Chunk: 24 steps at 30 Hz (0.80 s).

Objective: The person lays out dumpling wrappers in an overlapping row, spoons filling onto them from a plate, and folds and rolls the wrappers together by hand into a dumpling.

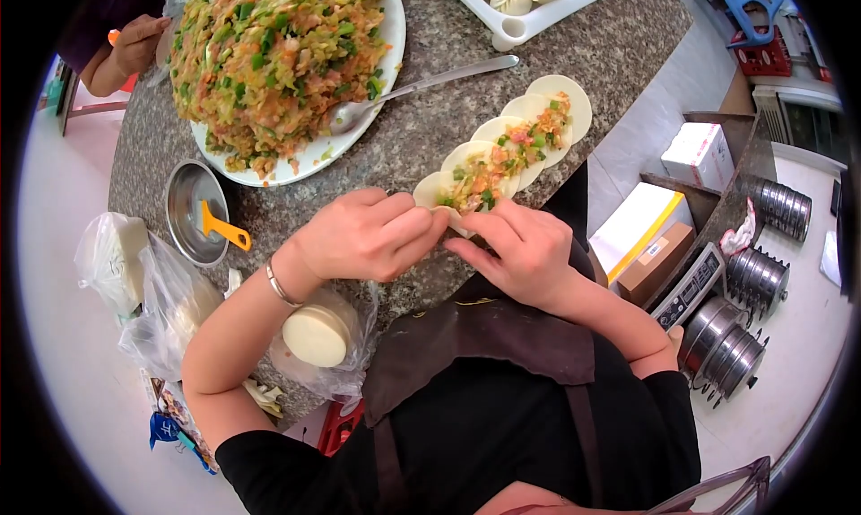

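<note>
Overlapping round dumpling wrappers (pixel 578 111) lie in a row on the stone counter, with chopped filling (pixel 511 156) spread along the middle. At the near end of the row, my left hand (pixel 372 237) and my right hand (pixel 520 250) come together, fingertips pinched on the edge of a dumpling wrapper (pixel 456 221). Part of that wrapper is hidden by my fingers. A metal spoon (pixel 430 82) rests with its bowl against the filling heaped on a white plate (pixel 395 30). Below my left wrist is a stack of round wrappers (pixel 316 336) in clear plastic.
A metal bowl (pixel 184 205) with a yellow-handled tool (pixel 220 228) stands left of my left hand. Plastic bags (pixel 166 300) sit at the counter's left edge. A white tray (pixel 538 21) holds pleated dumplings. Another person's hand (pixel 139 44) is at upper left. Boxes and metal steamers stand right.
</note>
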Motion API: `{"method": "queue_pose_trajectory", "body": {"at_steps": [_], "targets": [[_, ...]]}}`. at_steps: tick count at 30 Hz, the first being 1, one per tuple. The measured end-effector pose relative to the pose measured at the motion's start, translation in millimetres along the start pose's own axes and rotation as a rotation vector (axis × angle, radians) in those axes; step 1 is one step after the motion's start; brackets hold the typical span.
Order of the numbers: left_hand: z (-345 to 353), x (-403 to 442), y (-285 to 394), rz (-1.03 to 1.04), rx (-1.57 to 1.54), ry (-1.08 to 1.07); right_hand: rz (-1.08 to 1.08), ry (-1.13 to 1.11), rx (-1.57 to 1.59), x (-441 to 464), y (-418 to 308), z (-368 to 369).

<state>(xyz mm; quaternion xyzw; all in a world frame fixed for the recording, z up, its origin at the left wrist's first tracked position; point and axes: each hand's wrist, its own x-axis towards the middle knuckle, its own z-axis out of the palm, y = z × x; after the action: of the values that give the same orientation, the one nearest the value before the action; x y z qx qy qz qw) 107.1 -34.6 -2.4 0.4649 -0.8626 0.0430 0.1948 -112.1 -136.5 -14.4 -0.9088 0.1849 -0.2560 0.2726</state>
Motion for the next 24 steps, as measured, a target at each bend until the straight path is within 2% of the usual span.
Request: {"method": "queue_pose_trajectory", "body": {"at_steps": [6, 24], "targets": [[-2.0, 0.4, -1.0, -0.005, -0.018, -0.037, -0.041, -0.034, -0.035, -0.3, 2.5, 1.9], [2.6, 2.6, -4.0, -0.029, -0.027, -0.037, 0.034, -0.017, -0.073, 3.1, -3.0, -0.9]]}}
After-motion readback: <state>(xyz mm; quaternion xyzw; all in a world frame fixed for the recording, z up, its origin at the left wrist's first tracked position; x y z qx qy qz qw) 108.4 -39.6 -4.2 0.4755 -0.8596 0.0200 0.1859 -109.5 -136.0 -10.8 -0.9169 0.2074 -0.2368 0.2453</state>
